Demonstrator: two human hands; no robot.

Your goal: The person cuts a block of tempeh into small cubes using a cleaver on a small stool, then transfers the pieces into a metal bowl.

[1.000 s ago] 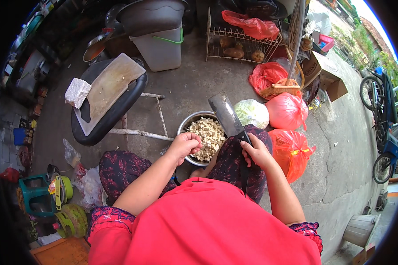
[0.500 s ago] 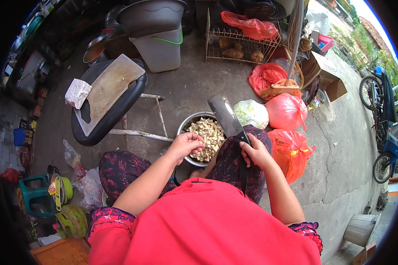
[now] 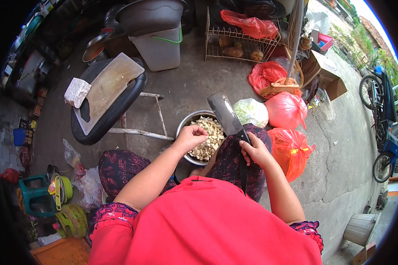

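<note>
My right hand (image 3: 255, 151) is wrapped round the black handle of a cleaver (image 3: 225, 114), its broad dark blade pointing up and to the left, beside the bowl's right rim. Over the left part of a round metal bowl (image 3: 180, 128) is my left hand (image 3: 191, 138), its fingers curled in and the tips pressed together. Whatever they pinch, if anything, is too small to make out. Small pale cubes (image 3: 213, 134), some with brownish sides, heap up inside the bowl. The bowl stands on the floor between my legs, partly hidden by my left hand and right knee.
At the left a black-seated stool (image 3: 119, 119) bears a worn cutting board (image 3: 112, 86) and a whitish block (image 3: 77, 92). Right of the bowl lie a cabbage (image 3: 251, 112) in clear plastic, a pink bag (image 3: 286, 111) and a red-orange bag (image 3: 291, 154). A wire rack (image 3: 214, 55) stands beyond.
My left hand has shifted slightly up and to the right over the bowl, fingertips still together. My right hand and the cleaver stay almost where they were.
</note>
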